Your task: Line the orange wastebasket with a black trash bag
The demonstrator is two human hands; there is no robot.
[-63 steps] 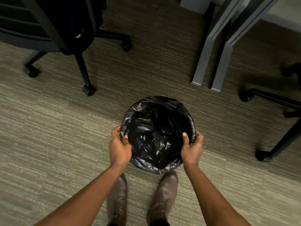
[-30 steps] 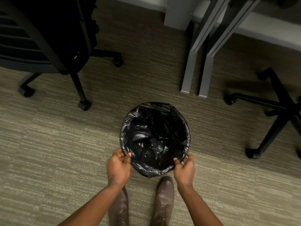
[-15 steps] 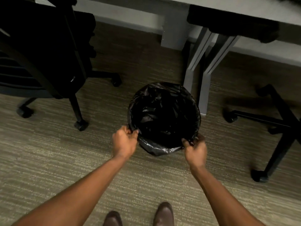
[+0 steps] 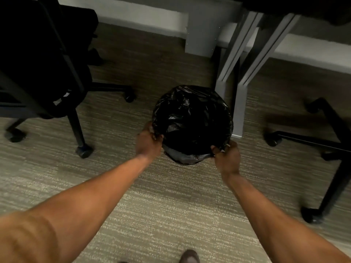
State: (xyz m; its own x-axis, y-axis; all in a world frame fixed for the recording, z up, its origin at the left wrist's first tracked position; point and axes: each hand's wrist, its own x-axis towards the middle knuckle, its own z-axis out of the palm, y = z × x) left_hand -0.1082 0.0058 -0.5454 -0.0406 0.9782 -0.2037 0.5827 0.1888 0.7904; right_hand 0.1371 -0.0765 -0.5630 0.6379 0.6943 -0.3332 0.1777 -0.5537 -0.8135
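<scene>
A black trash bag (image 4: 191, 120) covers the round wastebasket completely, folded over its rim, so none of the orange shows. The basket stands on the carpet close to the grey desk legs. My left hand (image 4: 147, 143) grips the bag-covered rim on the near left. On the near right of the rim, my right hand (image 4: 227, 158) pinches the bag's edge. Both arms are stretched far forward.
Two grey desk legs (image 4: 237, 103) stand just right of the basket, touching or nearly so. A black office chair (image 4: 43, 59) with castors fills the left. Another chair's black base (image 4: 330, 149) is at the right. A shoe tip (image 4: 190, 258) shows at the bottom.
The lined basket has moved forward, away from my feet and up against the desk legs. Both hands stayed on its near rim and my arms have stretched out.
</scene>
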